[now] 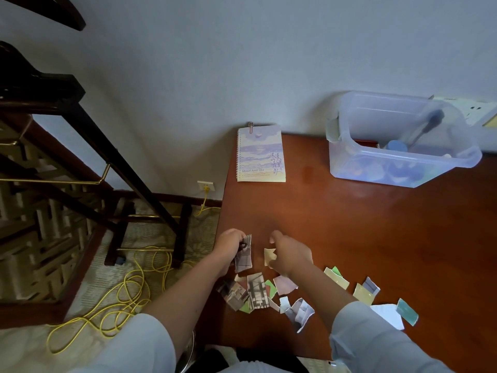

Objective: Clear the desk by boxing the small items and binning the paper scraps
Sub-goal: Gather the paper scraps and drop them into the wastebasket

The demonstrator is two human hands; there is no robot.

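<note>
Several torn paper scraps (258, 290) lie scattered along the front of the red-brown desk (349, 224). My left hand (228, 244) grips a grey printed scrap (244, 255) at the desk's left edge. Just to its right, my right hand (289, 255) pinches a pale yellow scrap (269, 255) slightly above the desk. More scraps (365, 289) lie further right, near my right sleeve. A clear plastic box (400, 146) holding small items stands at the back right against the wall.
A spiral notebook (260, 154) with a purple cover lies at the desk's back left. Left of the desk stands a dark wooden frame (80, 157), with a yellow cable (129, 292) coiled on the floor. A wall socket (476, 110) sits behind the box.
</note>
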